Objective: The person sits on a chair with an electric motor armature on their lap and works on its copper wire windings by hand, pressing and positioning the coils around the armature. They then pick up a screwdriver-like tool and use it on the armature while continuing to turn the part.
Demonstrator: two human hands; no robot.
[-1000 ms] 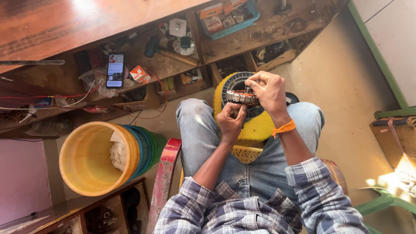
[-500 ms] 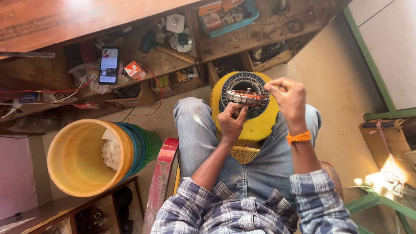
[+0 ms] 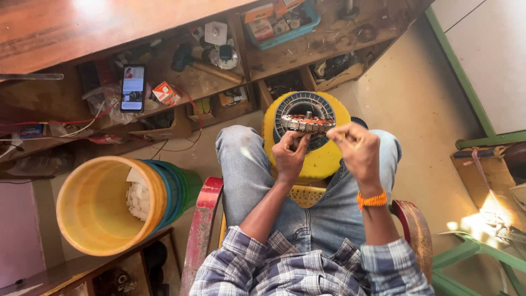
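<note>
Holding the wound stator ring (image 3: 307, 124) edge-on over our lap: left hand (image 3: 290, 155) grips its near rim, right hand (image 3: 359, 149) pinches its right end. Since a second ago the ring sits higher, level above the yellow stool (image 3: 323, 159). Left of the stool, stacked buckets (image 3: 118, 200); beyond it, phone (image 3: 132, 87) on the shelf (image 3: 181, 82).

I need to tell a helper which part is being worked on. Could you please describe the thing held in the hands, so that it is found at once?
Start at the yellow stool between the seated person's knees. Just above its round top, the left hand and right hand hold a flat ring-shaped motor part. It alone has copper-coloured windings around its metal rim.
</note>
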